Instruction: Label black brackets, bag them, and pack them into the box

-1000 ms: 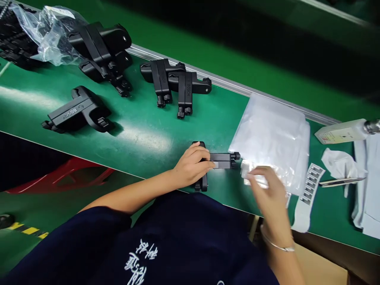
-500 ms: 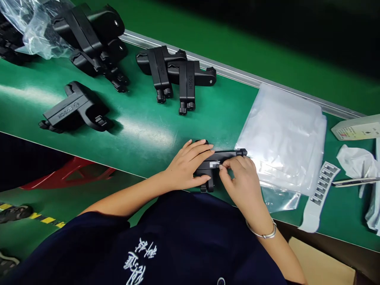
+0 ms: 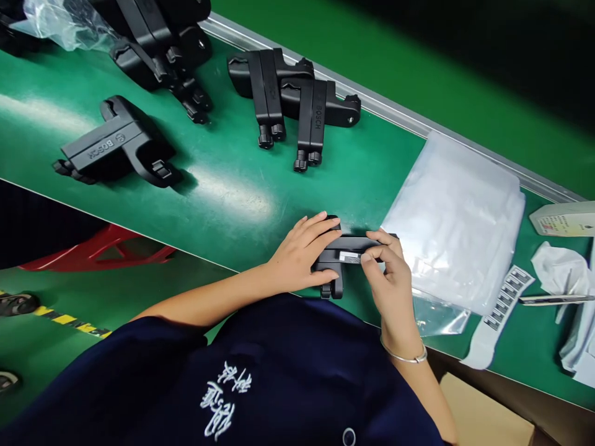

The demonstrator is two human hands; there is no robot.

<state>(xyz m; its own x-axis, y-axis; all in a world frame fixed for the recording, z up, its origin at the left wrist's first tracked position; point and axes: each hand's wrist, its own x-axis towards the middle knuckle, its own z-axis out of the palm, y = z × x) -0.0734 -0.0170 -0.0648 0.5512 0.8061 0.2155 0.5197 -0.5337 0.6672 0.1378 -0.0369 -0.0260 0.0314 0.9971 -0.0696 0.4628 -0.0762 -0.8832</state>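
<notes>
In front of my body lies a black T-shaped bracket [image 3: 331, 254], flat on the green bench. My left hand [image 3: 304, 257] grips its left part, fingers over the far side and thumb over the near side. A small white label with dark print [image 3: 349, 257] is on the bracket's upper face. My right hand [image 3: 390, 272] has thumb and index finger closed at the label's right end, the other fingers curled over the bracket's right arm. Whether the label is fully stuck down is hidden by the fingertips.
Similar black brackets marked BOSCH [image 3: 311, 118] lie farther back, one alone at left [image 3: 116, 145]. Clear plastic bags [image 3: 458, 223] are stacked right of my hands, beside a label strip [image 3: 499, 310]. Crumpled white paper [image 3: 558, 269], a thin dark tool [image 3: 553, 300] and a box [image 3: 564, 218] stand farther right.
My right fingers have shifted right along the bracket and opened out slightly, so more of the label shows. The left hand keeps its hold. The whole view has shifted a little.
</notes>
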